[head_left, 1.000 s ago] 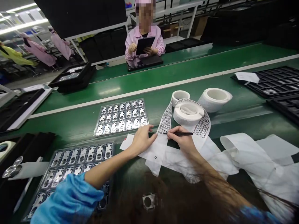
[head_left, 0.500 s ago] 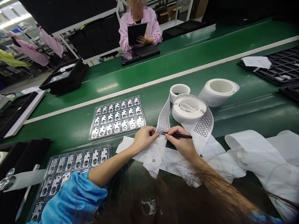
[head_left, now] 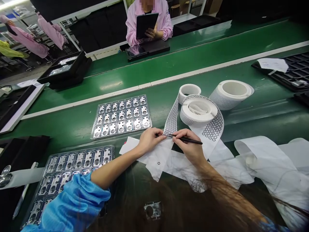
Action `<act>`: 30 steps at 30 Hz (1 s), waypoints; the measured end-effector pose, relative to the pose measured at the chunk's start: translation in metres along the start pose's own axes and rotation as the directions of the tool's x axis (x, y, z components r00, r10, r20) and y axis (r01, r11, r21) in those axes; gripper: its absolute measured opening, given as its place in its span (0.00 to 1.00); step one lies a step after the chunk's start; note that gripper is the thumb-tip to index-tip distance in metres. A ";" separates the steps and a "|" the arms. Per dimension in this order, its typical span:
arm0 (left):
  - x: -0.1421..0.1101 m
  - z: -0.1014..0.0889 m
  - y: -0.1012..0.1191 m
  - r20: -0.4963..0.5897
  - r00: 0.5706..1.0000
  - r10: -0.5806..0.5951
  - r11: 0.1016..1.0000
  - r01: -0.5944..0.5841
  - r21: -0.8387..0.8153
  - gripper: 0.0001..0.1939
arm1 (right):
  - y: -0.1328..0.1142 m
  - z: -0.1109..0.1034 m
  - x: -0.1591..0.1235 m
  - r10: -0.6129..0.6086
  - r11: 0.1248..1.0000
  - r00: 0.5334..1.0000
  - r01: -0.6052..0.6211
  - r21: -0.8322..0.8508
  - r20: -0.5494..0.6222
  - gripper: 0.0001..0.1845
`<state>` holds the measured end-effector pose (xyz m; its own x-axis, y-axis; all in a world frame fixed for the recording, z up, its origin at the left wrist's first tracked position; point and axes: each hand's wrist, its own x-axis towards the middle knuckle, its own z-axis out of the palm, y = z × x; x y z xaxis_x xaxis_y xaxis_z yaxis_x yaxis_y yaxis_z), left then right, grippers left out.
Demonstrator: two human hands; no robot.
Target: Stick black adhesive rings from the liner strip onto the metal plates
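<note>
- Right grip (head_left: 189, 145): fingers and thumb closed round a slim black tool (head_left: 191, 140), probably tweezers; its tip meets the near end of the strip. Whether the tip has hold of a ring, we cannot tell.
- Left grip (head_left: 151, 140): thumb and forefinger brought together on the near left corner of the strip, just beside the tool's tip.
- Ring-printed strip (head_left: 171, 120): white, one length, rising away from between our two grips toward the small roll (head_left: 190, 88). We judge it light, thin and flexible, apt to curl or crease; best taken by its plain edge, clear of the rings, which may be sticky.
- Middle roll (head_left: 198, 116): white, beyond the right grip, a broader ringed sheet (head_left: 213, 130) draped round its right side. Likely the heavier piece, and steadiest held round the outer wall.
- Large roll (head_left: 233, 90): white, farther out and to the right of the right grip.
- Backing paper (head_left: 154, 158): white, lying below both grips, one dark ring (head_left: 158, 163) on it. We expect it to slide easily.
- Far tray (head_left: 121, 116): clear, three rows of metal plates, beyond the left grip and to its left.
- Near tray (head_left: 79, 161): similar, left of the left grip, partly under our sleeve (head_left: 72, 203).
- Loose plate (head_left: 153, 210): on the green counter (head_left: 159, 96), nearer us than either grip; rigid and smooth, we suppose, so best lifted by its edges.
</note>
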<state>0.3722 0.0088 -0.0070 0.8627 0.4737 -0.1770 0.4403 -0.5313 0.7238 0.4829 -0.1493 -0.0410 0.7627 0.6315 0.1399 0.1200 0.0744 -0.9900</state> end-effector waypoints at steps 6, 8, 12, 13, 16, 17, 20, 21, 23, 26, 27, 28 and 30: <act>0.000 0.002 -0.003 -0.008 1.000 0.022 1.000 -0.022 -0.002 0.06 | -0.002 0.000 -0.001 -0.006 1.000 1.000 0.006 -0.003 0.013 0.08; 0.000 0.003 -0.003 -0.013 1.000 0.026 1.000 -0.025 0.005 0.06 | -0.003 0.000 0.000 -0.007 1.000 1.000 0.007 -0.003 0.016 0.08; 0.000 0.003 -0.003 -0.023 0.999 0.028 0.999 -0.028 0.017 0.06 | -0.004 -0.001 0.000 -0.003 1.000 1.000 0.003 0.000 0.019 0.08; 0.000 0.003 -0.003 -0.023 0.999 0.028 0.999 -0.028 0.019 0.07 | -0.005 -0.001 0.001 -0.003 1.000 1.000 0.003 0.000 0.018 0.08; 0.000 0.003 -0.002 -0.022 0.999 0.027 0.999 -0.026 0.025 0.07 | -0.005 -0.001 0.001 -0.004 1.000 1.000 0.004 0.001 0.018 0.08; -0.001 0.003 -0.002 -0.023 0.999 0.026 0.999 -0.026 0.029 0.07 | -0.005 -0.001 0.001 -0.003 1.000 1.000 0.003 0.002 0.019 0.08; -0.001 0.004 -0.001 -0.025 0.999 0.026 0.999 -0.025 0.038 0.07 | -0.004 -0.002 0.001 0.000 1.000 1.000 0.000 0.003 0.022 0.09; -0.001 0.004 0.000 -0.025 0.999 0.026 0.999 -0.025 0.041 0.07 | -0.003 -0.003 0.001 0.001 1.000 1.000 -0.001 0.004 0.023 0.09; -0.002 0.004 0.000 -0.027 0.999 0.026 0.999 -0.024 0.047 0.08 | -0.003 -0.003 0.002 0.002 1.000 1.000 -0.002 0.005 0.024 0.09; -0.002 0.004 -0.001 -0.030 0.999 0.025 0.998 -0.023 0.051 0.07 | -0.003 -0.002 0.001 0.000 1.000 1.000 0.000 0.010 0.029 0.10; -0.002 0.004 -0.001 -0.032 0.999 0.025 0.998 -0.023 0.051 0.07 | -0.003 -0.002 0.001 -0.002 1.000 1.000 0.002 0.012 0.029 0.10; -0.002 0.004 -0.001 -0.034 0.999 0.026 0.998 -0.024 0.052 0.07 | -0.003 -0.002 0.000 -0.004 1.000 1.000 0.004 0.014 0.027 0.10; -0.002 0.005 -0.001 -0.039 0.999 0.028 0.998 -0.025 0.055 0.07 | -0.003 -0.002 0.000 -0.008 1.000 1.000 0.008 0.017 0.016 0.10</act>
<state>0.3715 0.0053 -0.0107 0.8642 0.4858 -0.1310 0.4312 -0.5809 0.6904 0.4836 -0.1507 -0.0381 0.7516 0.6429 0.1479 0.1153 0.0926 -0.9890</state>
